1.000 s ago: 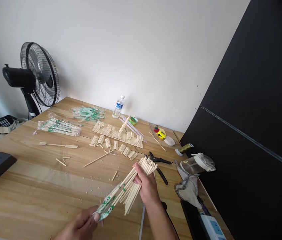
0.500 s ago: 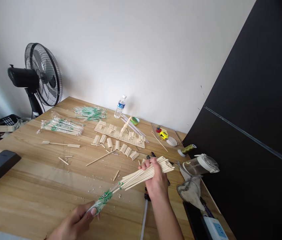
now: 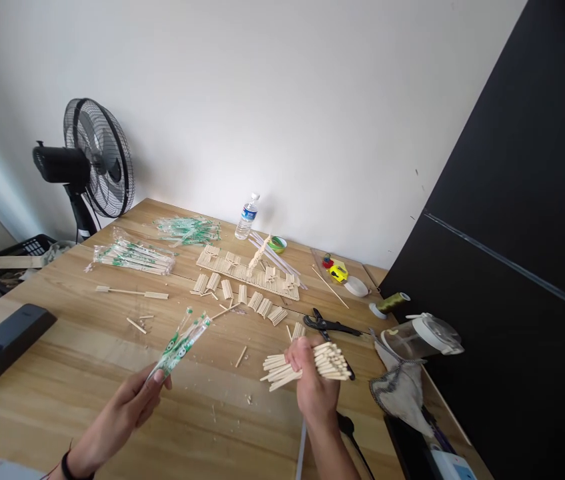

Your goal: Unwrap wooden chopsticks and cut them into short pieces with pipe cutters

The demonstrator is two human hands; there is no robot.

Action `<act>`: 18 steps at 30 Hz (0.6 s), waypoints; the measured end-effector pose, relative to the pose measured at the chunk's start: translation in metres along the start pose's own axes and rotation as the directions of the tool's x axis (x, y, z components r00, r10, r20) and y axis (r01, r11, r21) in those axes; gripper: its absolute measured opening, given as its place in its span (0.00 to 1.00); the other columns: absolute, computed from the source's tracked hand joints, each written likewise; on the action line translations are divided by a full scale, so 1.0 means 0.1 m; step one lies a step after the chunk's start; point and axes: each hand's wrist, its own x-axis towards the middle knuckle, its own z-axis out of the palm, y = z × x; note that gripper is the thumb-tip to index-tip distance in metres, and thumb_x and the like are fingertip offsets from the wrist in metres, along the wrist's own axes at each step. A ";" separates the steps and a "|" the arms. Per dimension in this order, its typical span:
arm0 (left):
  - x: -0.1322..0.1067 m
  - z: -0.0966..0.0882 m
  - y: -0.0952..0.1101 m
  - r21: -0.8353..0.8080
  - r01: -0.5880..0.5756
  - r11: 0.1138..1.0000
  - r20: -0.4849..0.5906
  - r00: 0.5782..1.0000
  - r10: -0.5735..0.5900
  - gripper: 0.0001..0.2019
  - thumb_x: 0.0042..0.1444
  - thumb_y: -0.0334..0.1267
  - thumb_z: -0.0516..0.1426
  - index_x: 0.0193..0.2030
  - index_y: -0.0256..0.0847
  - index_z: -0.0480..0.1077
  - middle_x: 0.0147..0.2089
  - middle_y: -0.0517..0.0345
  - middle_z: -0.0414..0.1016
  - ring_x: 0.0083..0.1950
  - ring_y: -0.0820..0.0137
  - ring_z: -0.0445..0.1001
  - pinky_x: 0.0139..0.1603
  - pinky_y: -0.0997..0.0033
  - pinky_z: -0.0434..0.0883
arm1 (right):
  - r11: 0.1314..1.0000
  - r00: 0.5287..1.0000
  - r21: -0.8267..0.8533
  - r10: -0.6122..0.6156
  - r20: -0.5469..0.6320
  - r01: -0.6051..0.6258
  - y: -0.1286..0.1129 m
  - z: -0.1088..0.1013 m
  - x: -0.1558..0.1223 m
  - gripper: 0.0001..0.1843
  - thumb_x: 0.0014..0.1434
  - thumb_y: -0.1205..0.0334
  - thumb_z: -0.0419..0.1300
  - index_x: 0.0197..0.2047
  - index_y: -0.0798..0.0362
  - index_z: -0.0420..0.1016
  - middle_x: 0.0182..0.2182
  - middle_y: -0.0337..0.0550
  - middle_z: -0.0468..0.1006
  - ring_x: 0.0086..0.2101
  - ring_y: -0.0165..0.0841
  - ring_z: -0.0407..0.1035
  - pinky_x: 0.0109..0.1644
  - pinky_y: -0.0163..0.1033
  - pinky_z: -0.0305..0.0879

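My left hand [image 3: 143, 399] is closed around a few clear plastic chopstick wrappers [image 3: 181, 347] with green print, held upright over the table. They look mostly empty, though I cannot tell whether a stick is inside. A thick bundle of bare wooden chopsticks [image 3: 331, 361] is gripped in my right hand [image 3: 312, 387], its ends pointing right. Just beyond that hand lie black-handled pliers [image 3: 329, 325]. Several small mats of short stick pieces [image 3: 243, 294] lie in a row before a long slatted stick panel [image 3: 235, 270], which bears a raised stick piece [image 3: 259, 255].
Wrapped chopsticks [image 3: 135, 259] and a pile of green-printed wrappers [image 3: 189, 231] lie at the back left. A water bottle [image 3: 247, 219] stands by the wall. A yellow tape measure [image 3: 338, 273], a thread spool [image 3: 389, 305] and a lidded jug [image 3: 419, 335] are at right. A fan [image 3: 97, 160] stands left.
The wrappers have come off the chopstick bundle. My left hand has drawn them left and up, while the bundle stays in my right hand, slightly lower. The view has shifted slightly.
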 end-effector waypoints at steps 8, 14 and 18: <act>0.57 -0.17 0.58 -0.172 -0.125 0.977 -0.152 0.983 0.099 0.29 0.53 0.67 0.63 0.36 0.39 0.68 0.22 0.74 0.44 0.22 0.79 0.42 0.20 0.79 0.46 | 0.975 0.991 -0.188 0.132 0.039 -0.122 0.38 -0.13 -0.18 0.28 0.61 0.37 0.65 0.24 0.48 0.62 0.19 0.33 0.62 0.22 0.31 0.58 0.27 0.39 0.57; 1.40 -0.35 1.07 0.042 -0.208 0.977 -0.238 0.948 0.212 0.28 0.56 0.68 0.58 0.36 0.42 0.62 0.23 0.75 0.43 0.19 0.80 0.43 0.18 0.80 0.47 | 0.971 0.994 -0.221 0.102 0.037 -0.091 0.36 -0.12 -0.17 0.28 0.62 0.37 0.64 0.24 0.48 0.62 0.20 0.33 0.59 0.22 0.31 0.56 0.26 0.40 0.57; 2.12 -0.52 1.36 0.296 -0.130 0.946 -0.284 0.934 0.217 0.19 0.70 0.53 0.53 0.41 0.37 0.68 0.25 0.69 0.61 0.20 0.79 0.59 0.20 0.79 0.61 | 0.971 0.996 -0.221 0.090 -0.010 -0.090 0.38 -0.09 -0.18 0.29 0.58 0.36 0.67 0.23 0.48 0.62 0.19 0.33 0.59 0.21 0.31 0.56 0.27 0.41 0.58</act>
